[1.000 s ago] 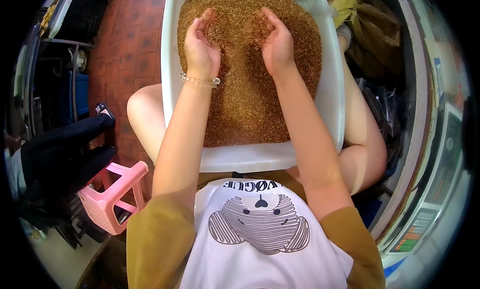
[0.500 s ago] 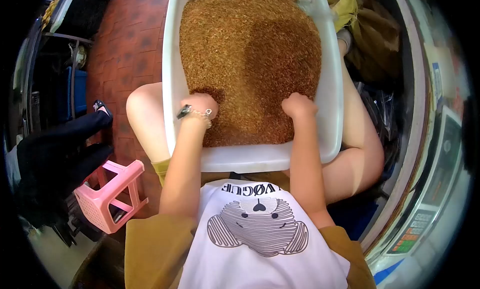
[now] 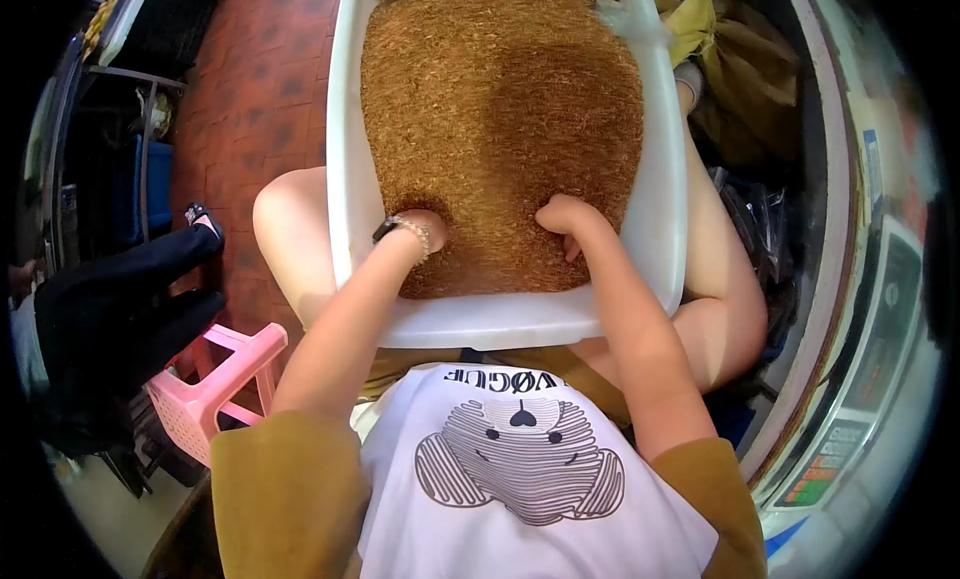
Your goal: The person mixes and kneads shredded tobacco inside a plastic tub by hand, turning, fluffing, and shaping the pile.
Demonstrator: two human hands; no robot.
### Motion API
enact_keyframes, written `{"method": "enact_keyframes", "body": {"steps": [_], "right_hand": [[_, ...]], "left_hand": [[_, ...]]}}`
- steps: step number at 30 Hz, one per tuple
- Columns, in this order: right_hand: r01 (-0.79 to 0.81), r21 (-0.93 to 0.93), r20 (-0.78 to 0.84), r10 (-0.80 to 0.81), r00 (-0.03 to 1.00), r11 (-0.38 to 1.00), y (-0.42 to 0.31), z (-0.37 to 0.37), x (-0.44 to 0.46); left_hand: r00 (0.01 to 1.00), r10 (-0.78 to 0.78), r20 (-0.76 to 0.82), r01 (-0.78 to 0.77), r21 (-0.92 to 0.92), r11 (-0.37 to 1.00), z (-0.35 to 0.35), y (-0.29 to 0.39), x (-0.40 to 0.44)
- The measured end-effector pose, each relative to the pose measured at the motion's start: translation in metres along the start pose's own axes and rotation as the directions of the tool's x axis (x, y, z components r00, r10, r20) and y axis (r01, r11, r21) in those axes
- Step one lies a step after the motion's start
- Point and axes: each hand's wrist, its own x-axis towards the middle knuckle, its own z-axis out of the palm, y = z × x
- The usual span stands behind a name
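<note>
Red Tiles (image 3: 255,109) Flank a Tub (image 3: 662,199) of Shreds (image 3: 480,109)

From afar I see the tub's near rim (image 3: 480,329), then the left hand (image 3: 425,232), fingers buried in the shreds, and the right hand (image 3: 572,217) level with it, bent at the knuckles; whether either grips, I cannot tell. Low, even pressure would, I judge, keep shreds inside. Beyond, at right, lies a sack (image 3: 755,79).

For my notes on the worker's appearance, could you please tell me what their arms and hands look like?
Loose mustard-brown sleeves end near the elbows, with the arms bare below. The left hand has a pale beaded bracelet with a dark piece at its wrist; the right hand shows none. Neither is gloved where visible.
</note>
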Motion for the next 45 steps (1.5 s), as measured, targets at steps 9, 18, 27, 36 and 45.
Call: {"method": "enact_keyframes", "body": {"steps": [9,18,27,36,45], "right_hand": [[0.069,0.405,0.288,-0.199,0.937,0.912,0.022,0.018,0.037],[0.091,0.652,0.221,-0.304,0.927,0.752,0.009,0.037,0.035],[0.261,0.963,-0.268,-0.282,0.921,-0.063,-0.033,0.062,-0.011],[0.448,0.645,-0.713,-0.275,0.645,-0.619,-0.086,-0.008,-0.056],[0.829,0.549,-0.789,-0.262,0.556,0.108,-0.058,-0.062,-0.069]], "left_hand": [[0.995,-0.067,0.075,0.1,-0.793,0.601,-0.006,0.022,-0.004],[0.98,-0.188,0.063,-0.038,-0.871,-0.49,-0.043,0.073,-0.059],[0.958,-0.248,-0.145,-0.286,-0.389,-0.876,-0.067,0.096,-0.08],[0.681,-0.561,-0.471,-0.602,0.075,-0.795,-0.163,0.083,-0.116],[0.288,-0.84,-0.46,-0.932,-0.337,-0.135,-0.156,0.034,-0.116]]}}
